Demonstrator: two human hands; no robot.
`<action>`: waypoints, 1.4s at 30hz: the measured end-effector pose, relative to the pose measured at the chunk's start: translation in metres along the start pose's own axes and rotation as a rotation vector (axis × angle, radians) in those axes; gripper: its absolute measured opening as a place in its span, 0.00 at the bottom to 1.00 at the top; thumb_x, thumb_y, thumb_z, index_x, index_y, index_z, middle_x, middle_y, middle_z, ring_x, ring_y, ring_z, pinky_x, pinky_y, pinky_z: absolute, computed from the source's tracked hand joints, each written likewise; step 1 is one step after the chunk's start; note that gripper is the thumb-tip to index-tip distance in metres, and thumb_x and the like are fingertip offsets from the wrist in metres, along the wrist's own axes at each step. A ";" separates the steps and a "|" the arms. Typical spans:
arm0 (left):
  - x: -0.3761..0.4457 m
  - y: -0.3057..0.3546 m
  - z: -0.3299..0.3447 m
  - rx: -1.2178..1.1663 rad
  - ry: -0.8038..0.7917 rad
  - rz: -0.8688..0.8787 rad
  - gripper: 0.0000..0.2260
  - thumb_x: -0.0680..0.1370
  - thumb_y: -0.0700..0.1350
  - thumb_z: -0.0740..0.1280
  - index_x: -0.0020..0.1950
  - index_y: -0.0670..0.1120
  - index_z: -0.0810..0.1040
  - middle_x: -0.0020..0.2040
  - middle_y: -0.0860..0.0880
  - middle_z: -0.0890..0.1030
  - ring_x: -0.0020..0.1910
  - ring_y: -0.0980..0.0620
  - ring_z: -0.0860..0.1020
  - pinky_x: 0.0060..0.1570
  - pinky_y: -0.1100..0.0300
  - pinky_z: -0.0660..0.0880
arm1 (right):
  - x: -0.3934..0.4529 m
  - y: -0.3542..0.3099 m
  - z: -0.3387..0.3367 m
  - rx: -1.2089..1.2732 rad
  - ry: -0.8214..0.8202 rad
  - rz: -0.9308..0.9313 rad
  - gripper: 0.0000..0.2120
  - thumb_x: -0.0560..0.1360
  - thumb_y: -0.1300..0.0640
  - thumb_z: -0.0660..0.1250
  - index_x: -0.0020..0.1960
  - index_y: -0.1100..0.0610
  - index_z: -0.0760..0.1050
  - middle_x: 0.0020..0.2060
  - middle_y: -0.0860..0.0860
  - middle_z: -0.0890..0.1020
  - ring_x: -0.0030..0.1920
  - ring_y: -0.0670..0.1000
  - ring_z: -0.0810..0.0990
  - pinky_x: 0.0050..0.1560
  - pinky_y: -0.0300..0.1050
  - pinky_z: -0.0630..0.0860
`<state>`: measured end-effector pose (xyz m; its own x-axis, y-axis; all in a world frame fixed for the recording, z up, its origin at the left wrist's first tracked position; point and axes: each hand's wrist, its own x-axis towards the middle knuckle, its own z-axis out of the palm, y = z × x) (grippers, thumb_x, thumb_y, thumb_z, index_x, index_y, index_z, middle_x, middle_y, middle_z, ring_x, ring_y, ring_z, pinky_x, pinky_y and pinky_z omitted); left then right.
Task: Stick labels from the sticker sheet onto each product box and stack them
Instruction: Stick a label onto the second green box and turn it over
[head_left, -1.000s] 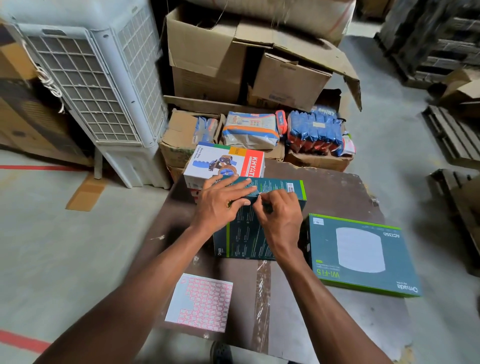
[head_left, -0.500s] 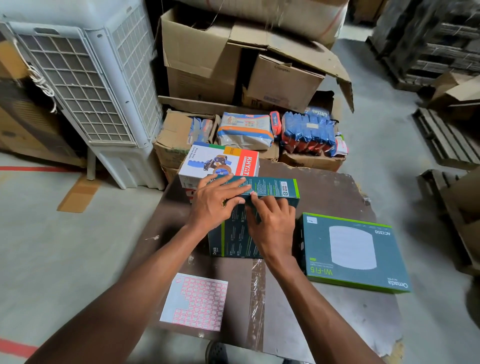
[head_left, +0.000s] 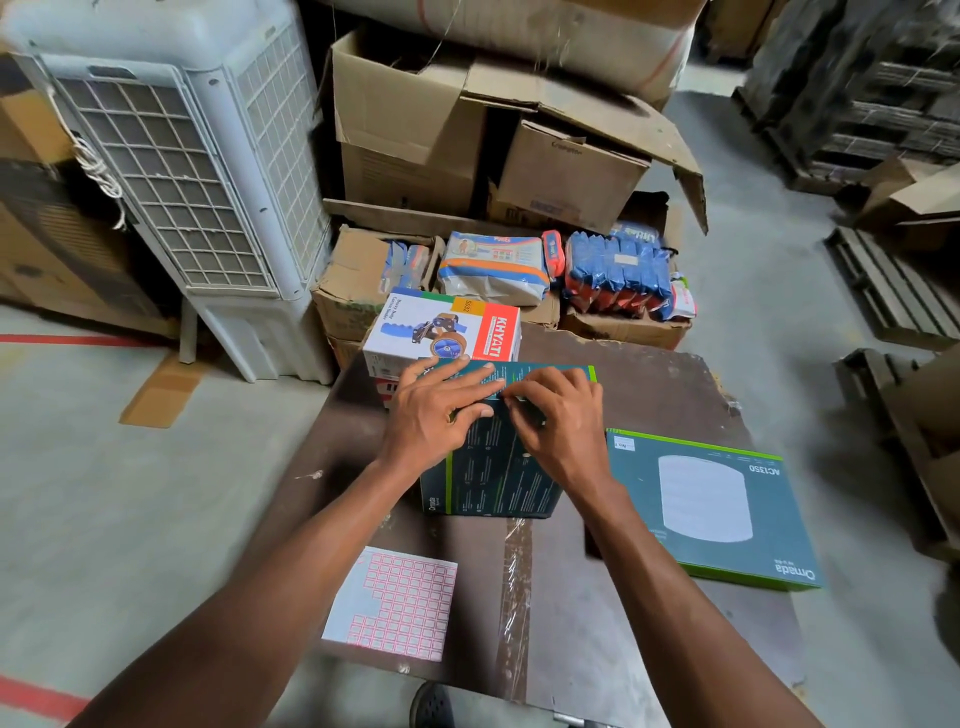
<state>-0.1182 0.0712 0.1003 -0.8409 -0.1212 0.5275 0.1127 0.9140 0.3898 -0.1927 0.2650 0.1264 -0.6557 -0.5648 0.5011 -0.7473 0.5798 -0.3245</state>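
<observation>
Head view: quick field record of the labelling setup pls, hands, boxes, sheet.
left hand: fingers flat on dark box top
right hand: fingers curled at the box's upper edge; any label hidden
dark box: on board, centre
flat teal box: right of it, label at corner
sticker sheet: near edge, partly used
stacked: nothing yet

White air cooler (head_left: 176, 171) beside cardboard cartons (head_left: 467, 135).
</observation>
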 end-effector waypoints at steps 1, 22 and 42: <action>-0.001 0.001 0.000 0.003 0.002 0.001 0.18 0.77 0.53 0.73 0.68 0.60 0.79 0.67 0.58 0.79 0.72 0.55 0.73 0.72 0.50 0.65 | -0.001 0.001 0.000 0.004 0.011 -0.014 0.11 0.80 0.46 0.66 0.57 0.49 0.83 0.53 0.47 0.82 0.52 0.51 0.73 0.49 0.52 0.69; -0.002 0.006 -0.006 -0.030 -0.019 -0.029 0.19 0.77 0.52 0.74 0.68 0.59 0.78 0.67 0.58 0.78 0.72 0.54 0.73 0.72 0.46 0.66 | 0.003 0.003 -0.008 -0.039 -0.067 -0.021 0.09 0.76 0.47 0.73 0.55 0.45 0.84 0.53 0.46 0.83 0.48 0.48 0.72 0.44 0.48 0.67; 0.002 0.000 -0.001 -0.009 -0.030 -0.031 0.19 0.78 0.54 0.72 0.69 0.60 0.78 0.68 0.58 0.78 0.73 0.56 0.71 0.73 0.46 0.65 | 0.013 0.005 -0.014 -0.039 -0.154 -0.023 0.08 0.76 0.48 0.74 0.54 0.45 0.80 0.55 0.43 0.82 0.52 0.48 0.74 0.48 0.47 0.69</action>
<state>-0.1199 0.0710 0.1021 -0.8594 -0.1378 0.4923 0.0910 0.9063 0.4126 -0.2032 0.2688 0.1427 -0.6496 -0.6596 0.3781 -0.7594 0.5867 -0.2813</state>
